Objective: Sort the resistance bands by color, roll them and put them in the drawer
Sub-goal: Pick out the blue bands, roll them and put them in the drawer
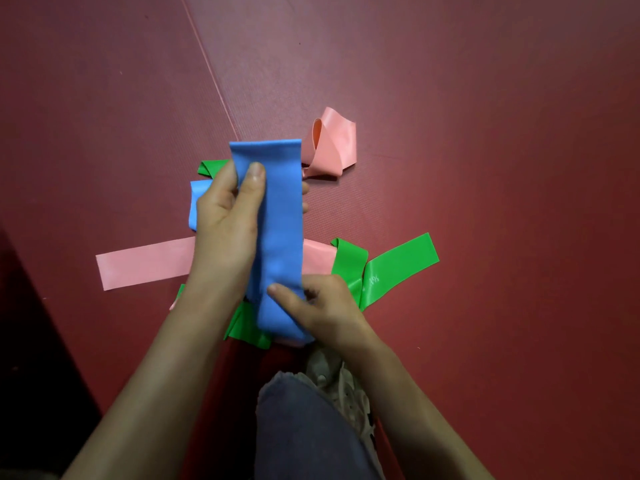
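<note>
While above the mat (485,98), blue band (281,220) in curled fingers (254,185) of left hand (225,220) and right hand (327,306)

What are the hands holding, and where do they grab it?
The blue band. The left hand grips its upper half; the right hand pinches its lower end.

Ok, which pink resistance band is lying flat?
The long pink rubber band stretched straight leftwards from under the left hand; the other pink band, farther away, is loosely twisted.
</note>
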The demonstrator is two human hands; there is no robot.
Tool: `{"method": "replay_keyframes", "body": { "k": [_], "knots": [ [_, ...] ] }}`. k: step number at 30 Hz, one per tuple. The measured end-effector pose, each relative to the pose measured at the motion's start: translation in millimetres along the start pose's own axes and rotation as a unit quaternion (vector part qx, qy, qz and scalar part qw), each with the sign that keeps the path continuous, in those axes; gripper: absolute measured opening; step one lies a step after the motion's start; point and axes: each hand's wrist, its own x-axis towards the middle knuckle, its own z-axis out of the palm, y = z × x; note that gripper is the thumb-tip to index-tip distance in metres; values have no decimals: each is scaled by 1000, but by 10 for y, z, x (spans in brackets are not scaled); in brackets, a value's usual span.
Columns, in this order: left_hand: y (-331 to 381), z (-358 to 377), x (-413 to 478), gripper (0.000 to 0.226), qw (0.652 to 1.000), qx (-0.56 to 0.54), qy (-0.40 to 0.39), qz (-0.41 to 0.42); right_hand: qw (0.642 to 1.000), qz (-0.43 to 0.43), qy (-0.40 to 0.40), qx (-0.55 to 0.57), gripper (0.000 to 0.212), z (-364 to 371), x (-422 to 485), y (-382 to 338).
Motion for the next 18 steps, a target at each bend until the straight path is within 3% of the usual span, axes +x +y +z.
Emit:
{"method": "replay_keyframes", "body": {
  "k": [3, 6, 8, 11, 12, 15, 18],
  "knots": [
    [-53, -56, 20, 24, 1000, 13, -3, -16, 999, -4, -37, 38, 59, 78, 24, -9],
    [-161, -107, 23, 25, 998, 23, 12, -51, 990, 82, -117, -13, 49, 65, 129, 26],
    [-253, -137, 23, 23, 997, 29, 26, -67, 982, 127, -139, 23, 49, 58, 188, 37],
    [-372, -179, 37, 20, 995, 25, 47, -83, 963, 168, -91, 188, 30, 24, 240, 24],
    [-410, -198, 42, 18, 995, 30, 51, -82, 967, 164, -70, 179, 26, 9, 253, 26],
    [-500, -255, 69, 16, 993, 36, 65, -87, 996, 84, 38, 19, 21, -38, 316, 36],
    [-537, -312, 85, 23, 991, 33, 82, -104, 989, 47, 139, 17, 20, -165, 512, -96]
  ]
}}
